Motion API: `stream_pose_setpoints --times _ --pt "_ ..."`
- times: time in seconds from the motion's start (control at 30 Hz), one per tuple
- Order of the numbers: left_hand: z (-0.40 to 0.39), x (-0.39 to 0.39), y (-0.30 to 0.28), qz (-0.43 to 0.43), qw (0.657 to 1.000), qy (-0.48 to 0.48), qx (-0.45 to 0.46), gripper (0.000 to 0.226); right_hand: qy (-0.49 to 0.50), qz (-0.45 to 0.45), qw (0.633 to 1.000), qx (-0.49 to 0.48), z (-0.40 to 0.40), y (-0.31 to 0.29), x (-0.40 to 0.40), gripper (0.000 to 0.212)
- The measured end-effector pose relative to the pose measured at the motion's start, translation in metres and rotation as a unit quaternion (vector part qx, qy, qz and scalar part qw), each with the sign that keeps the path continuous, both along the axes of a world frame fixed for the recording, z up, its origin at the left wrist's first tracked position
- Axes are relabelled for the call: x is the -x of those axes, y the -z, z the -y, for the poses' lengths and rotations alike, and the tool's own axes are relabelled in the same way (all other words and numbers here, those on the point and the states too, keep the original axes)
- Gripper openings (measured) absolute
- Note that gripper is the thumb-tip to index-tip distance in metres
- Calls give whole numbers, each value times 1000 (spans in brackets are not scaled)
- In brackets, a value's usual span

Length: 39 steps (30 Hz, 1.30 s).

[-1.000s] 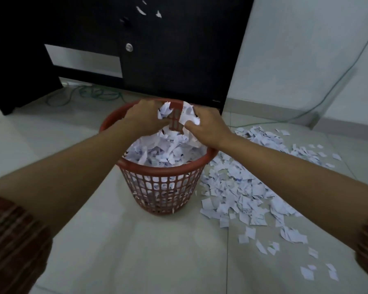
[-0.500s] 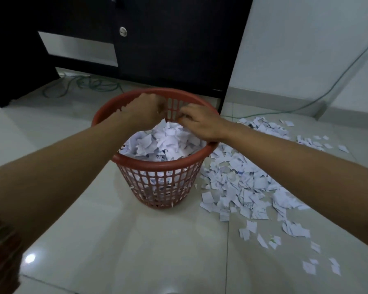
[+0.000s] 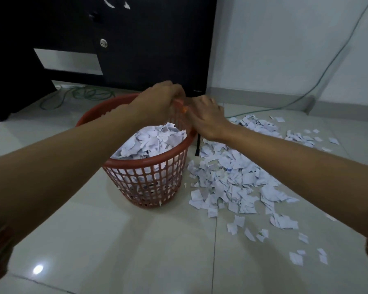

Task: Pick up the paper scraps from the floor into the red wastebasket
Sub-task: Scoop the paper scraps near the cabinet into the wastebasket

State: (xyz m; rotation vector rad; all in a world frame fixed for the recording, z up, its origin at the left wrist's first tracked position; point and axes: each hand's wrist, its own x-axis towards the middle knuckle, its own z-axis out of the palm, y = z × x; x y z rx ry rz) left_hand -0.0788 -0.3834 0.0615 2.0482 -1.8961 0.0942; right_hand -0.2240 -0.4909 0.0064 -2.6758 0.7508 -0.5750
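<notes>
Observed: the red wastebasket (image 3: 145,179) stands upright on the tiled floor (image 3: 115,240), filled with paper scraps nearly to its rim. Both hands are over its far rim, close together and almost touching. The left hand (image 3: 157,100) has its fingers curled downward; the right hand (image 3: 206,118) has its fingers bent toward the left. No paper is visible in either hand. The fingertips are blurred and turned away from the camera, so whether either one grips anything cannot be told.

Remaining work: a large spread of loose scraps (image 3: 232,179) lies on the floor just right of the wastebasket, thinning out toward the near right. A second, smaller patch (image 3: 306,137) sits further right. By my judgement the task is well short of done.

Risks noted:
- The heap inside the wastebasket (image 3: 151,141) is close to rim height. Further handfuls may slide off and fall back to the floor unless the heap is pressed down.
- The wastebasket looks light, with mesh sides. A push on the rim could tip it toward the pile.
- Small pieces could work out through the mesh.
- A green cable (image 3: 81,96) lies behind the wastebasket to the left; stray scraps there could be missed.
</notes>
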Motion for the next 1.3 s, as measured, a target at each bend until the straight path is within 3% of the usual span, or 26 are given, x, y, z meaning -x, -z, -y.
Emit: stream_pose_setpoints --times 0.13,0.3,0.57,0.73,0.83,0.97,1.1,1.3 --pt "19 47 4 13 998 49 29 29 46 13 999 15 21 11 47 56" --pt "41 95 44 87 991 105 -8 37 81 -35 996 6 40 38 107 53" --pt "66 154 122 112 972 151 -143 52 126 -75 988 -51 44 99 200 55" --pt "65 186 190 170 940 172 -241 66 184 -95 973 -102 22 163 255 56" --pt "59 209 230 143 940 161 -264 69 235 -119 957 -125 -5 206 284 62" --pt "44 237 280 64 950 80 -294 70 312 -187 921 -142 -51 254 314 91" --pt "33 245 307 79 951 122 -274 68 417 -217 866 -173 -82 289 335 98" --pt "44 242 312 57 964 70 -251 65 402 -209 880 -145 -67 302 316 98"
